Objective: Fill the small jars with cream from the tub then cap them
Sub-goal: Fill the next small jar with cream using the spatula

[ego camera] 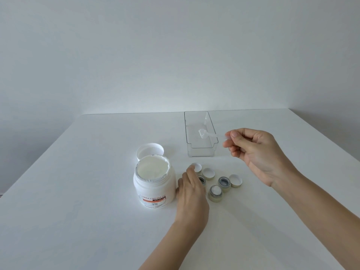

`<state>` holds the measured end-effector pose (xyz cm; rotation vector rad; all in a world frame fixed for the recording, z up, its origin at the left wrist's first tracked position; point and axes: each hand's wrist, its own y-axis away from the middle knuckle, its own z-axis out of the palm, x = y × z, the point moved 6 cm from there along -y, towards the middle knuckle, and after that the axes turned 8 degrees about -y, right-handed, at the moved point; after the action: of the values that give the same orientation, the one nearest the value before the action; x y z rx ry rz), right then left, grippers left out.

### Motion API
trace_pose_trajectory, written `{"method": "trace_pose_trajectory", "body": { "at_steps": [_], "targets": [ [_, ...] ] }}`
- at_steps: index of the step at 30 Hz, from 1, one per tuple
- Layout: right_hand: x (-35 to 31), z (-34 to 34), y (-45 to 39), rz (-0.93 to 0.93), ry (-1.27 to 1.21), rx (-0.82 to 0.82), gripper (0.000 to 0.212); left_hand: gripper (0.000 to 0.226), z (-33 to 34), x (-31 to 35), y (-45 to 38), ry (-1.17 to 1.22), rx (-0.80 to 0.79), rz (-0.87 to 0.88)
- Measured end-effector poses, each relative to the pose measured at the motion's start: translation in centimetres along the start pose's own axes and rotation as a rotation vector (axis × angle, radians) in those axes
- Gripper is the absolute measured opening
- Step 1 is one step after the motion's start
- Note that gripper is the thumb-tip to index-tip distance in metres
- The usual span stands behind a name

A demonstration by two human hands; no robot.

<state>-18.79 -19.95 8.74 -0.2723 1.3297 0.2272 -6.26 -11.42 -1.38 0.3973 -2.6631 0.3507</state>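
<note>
A round white plastic tub (154, 187) stands open on the smooth white table (78, 191), smooth white cream up near its ragged foil rim; its white screw lid (150, 151) lies just behind. Right of it cluster three small frosted glass jars: one holds cream (215, 192), one looks empty (224, 183), and the third (201, 180) sits under the left hand (191, 193), fingers loosely bent. The right hand (253, 151) pinches a clear plastic spatula (206, 134) over a clear rectangular tray (200, 145).

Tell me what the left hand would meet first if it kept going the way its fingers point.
The left hand points away from the person, over a small jar. Going straight on, its fingertips would probably first meet the white cap lying just ahead of them, though the height above it is unclear.
</note>
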Motion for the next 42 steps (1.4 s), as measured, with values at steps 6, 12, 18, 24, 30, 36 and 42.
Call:
{"method": "trace_pose_trajectory", "body": {
  "at_steps": [6,12,18,24,30,36,42],
  "targets": [
    [0.0,0.1,0.1,0.011,-0.015,-0.009,0.015,0.057,-0.3,0.0,-0.3,0.037,0.010,0.019],
    [-0.4,0.0,0.0,0.014,-0.059,-0.028,0.011,0.050,-3.4,1.2,1.0,0.231,0.077,0.116],
    [-0.8,1.6,-0.6,0.032,-0.188,-0.085,0.023,0.038,-8.8,0.0,2.7,0.543,0.096,0.124],
    [-0.3,5.8,-0.9,0.071,-0.166,-0.213,0.023,0.029,-13.5,-5.6,2.8,0.930,0.037,-0.082],
    [0.1,9.8,-0.9,-0.098,0.315,-0.336,0.012,0.029,-16.2,-11.0,1.9,0.888,0.161,-0.206],
    [-0.5,13.4,-0.3,-0.437,0.808,-0.404,0.009,0.026,-16.5,-13.0,0.8,0.904,0.173,-0.254],
    [0.7,15.6,0.1,-0.575,1.217,-0.535,0.026,0.027,-16.1,-13.2,0.4,0.916,0.199,-0.261]
  ]
}}
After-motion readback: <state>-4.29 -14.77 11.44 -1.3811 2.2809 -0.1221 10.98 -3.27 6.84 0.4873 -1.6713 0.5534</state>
